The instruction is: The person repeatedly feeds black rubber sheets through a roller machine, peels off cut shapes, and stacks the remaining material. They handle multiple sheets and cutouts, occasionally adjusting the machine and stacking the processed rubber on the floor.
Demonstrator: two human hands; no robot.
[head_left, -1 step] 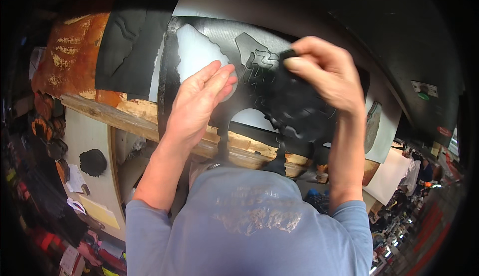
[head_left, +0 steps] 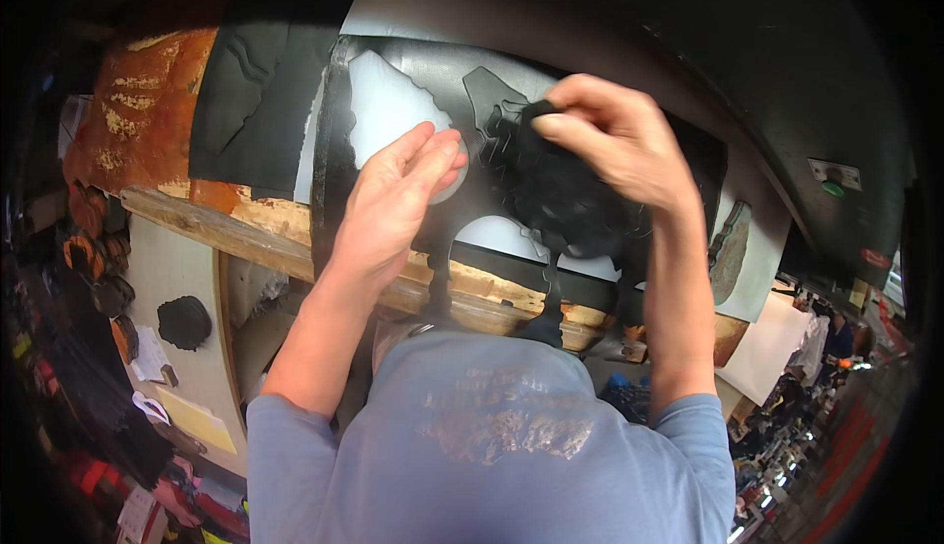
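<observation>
The right hand [head_left: 612, 139] clamps its grip on black sheet material [head_left: 575, 193]; the left hand [head_left: 403, 182] has its grip apart; lettering [head_left: 492, 387] crosses the blue T-shirt [head_left: 492, 490].

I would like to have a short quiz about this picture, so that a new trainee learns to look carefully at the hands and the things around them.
1. True or false: the right hand grips a black piece between thumb and fingers.
2. Choose one: what colour is the round button at the right side? a) red b) green c) white
3. Fill in: the ____ hand is open, with nothing seen in its grip.

Key:
1. True.
2. b) green.
3. left: the left hand partly covers the white area in this view.
</observation>
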